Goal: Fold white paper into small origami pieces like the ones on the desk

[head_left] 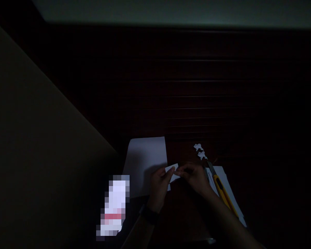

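Between my two hands is a small white piece of paper (172, 170), held a little above the dark table. My left hand (158, 185), with a dark band at the wrist, pinches its left side, thumb on top. The fingers of my right hand (194, 176) are closed at the paper's right edge. A large white sheet (147, 152) lies behind and left of my left hand. Just right of my right hand rests a yellow utility knife (224, 193), blade pointing away from me, on white papers (229, 183).
Several small folded white paper pieces (200, 152) lie beyond my right hand. At the left glows a bright pixelated screen-like shape (115, 204). A pale wall (36, 138) slopes along the left, and dark slatted wood (171, 86) rises behind. The room is very dim.
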{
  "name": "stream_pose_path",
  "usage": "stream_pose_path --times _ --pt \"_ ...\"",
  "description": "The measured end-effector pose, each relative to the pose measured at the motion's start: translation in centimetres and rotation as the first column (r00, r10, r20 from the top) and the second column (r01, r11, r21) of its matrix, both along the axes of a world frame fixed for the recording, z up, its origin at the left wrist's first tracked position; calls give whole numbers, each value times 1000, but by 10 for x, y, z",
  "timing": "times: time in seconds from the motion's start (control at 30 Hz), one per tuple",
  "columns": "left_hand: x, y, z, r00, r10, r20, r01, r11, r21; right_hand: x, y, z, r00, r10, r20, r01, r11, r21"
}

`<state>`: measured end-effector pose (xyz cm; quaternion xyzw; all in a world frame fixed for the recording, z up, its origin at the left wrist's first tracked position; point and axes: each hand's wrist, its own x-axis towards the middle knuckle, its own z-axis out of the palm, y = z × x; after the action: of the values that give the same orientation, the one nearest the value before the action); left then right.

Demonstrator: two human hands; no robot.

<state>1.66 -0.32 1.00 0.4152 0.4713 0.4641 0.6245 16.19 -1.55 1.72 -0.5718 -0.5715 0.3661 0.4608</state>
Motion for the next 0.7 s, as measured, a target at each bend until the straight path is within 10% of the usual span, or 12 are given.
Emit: stream_pose_path --times 0.7 --pt "-3 0 1 999 41 -22 -39 998 57 -1 -4 6 999 -10 46 4 990 141"
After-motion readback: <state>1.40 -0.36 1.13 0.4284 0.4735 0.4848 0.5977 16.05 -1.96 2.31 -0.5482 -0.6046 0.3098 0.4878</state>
